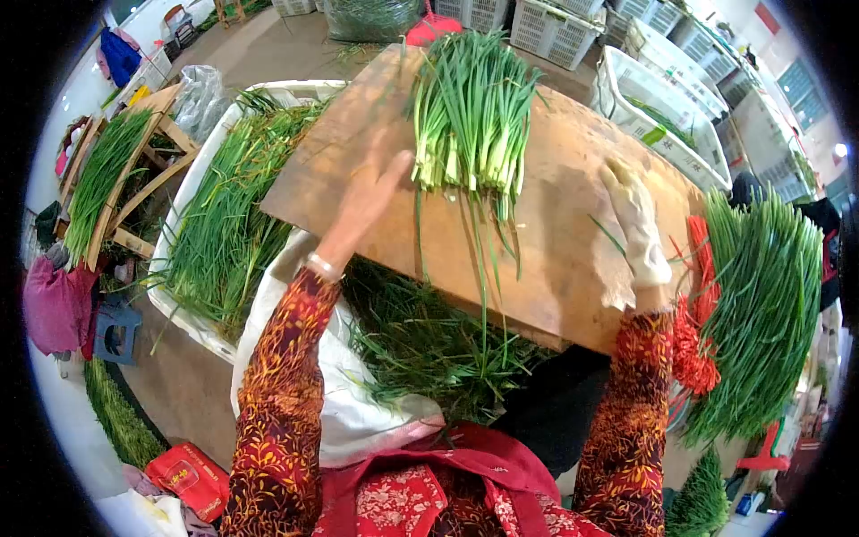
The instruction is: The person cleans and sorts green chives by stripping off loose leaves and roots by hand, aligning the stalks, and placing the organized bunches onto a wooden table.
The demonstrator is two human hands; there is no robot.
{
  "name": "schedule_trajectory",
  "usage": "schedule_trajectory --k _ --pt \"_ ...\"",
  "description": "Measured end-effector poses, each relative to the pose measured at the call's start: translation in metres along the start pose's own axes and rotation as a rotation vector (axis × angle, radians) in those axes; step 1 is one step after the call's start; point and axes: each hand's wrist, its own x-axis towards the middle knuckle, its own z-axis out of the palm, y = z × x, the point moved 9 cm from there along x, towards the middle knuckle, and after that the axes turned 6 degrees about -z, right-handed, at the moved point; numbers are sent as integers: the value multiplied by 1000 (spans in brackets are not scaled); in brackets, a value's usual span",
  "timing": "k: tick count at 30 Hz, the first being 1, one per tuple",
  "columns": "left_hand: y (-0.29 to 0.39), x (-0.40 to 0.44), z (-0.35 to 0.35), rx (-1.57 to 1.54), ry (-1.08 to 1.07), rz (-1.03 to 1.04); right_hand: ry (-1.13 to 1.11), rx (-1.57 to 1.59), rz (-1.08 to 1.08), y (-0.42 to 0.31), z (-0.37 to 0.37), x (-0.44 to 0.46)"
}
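A bunch of garlic chives lies on the wooden board, its pale stem ends towards me and its green leaves pointing away. A few loose leaves hang from it over the board's near edge. Just left of the bunch is my bare left hand, thumb apart and fingers stretched out, slightly blurred, holding nothing. My right hand, in a pale glove, is over the board's right side with its fingers extended. Nothing shows in it, and a single loose leaf is beside it.
At right, a big stack of chives stands beside red ties. A white crate of loose greens is at left. Trimmings fill the space below the board. White crates line the back, and a blue stool stands far left.
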Motion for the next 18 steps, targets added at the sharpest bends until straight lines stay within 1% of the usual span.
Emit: schedule_trajectory --k 1,2,3,4,5,6,7,8,9,10,11,13,14,15,16,17,18 --pt "1 -16 -12 -22 90 51 25 -72 43 23 -5 -18" --pt "-4 -30 -10 -17 93 49 -15 -251 8 20 -4 -38" --pt "-11 -47 -5 117 107 84 -56 -427 -34 14 0 -60" --pt "-16 -65 -2 254 125 117 8 -499 -139 -5 4 -84" --pt "-8 -90 11 393 127 221 72 -428 -245 -31 8 -104" --pt "13 -117 25 459 29 286 -109 -175 -184 -71 14 -115" --pt "27 -144 40 360 -63 353 -70 -87 -341 -98 27 -139" --pt "38 -173 56 383 -166 452 -192 -66 -464 -144 35 -162" --pt "42 -201 72 324 -310 537 -319 -30 -582 -189 43 -187" --pt "35 -224 85 169 -514 524 -602 245 -671 -210 53 -214" --pt "36 -245 89 137 -636 582 -954 444 -390 -206 60 -239" --pt "18 -268 82 490 -1134 236 -893 728 -292 -205 41 -222" --pt "32 -255 65 406 -1074 213 -639 537 -391 -203 25 -190" --pt "43 -237 51 321 -1014 194 -483 576 -173 -183 24 -164" --pt "63 -208 33 146 -824 284 -428 372 -81 -189 4 -135" --pt "82 -175 13 67 -632 342 -382 -50 -55 -175 8 -115" --pt "103 -148 -9 176 -424 443 -122 -313 -195 -154 23 -102"
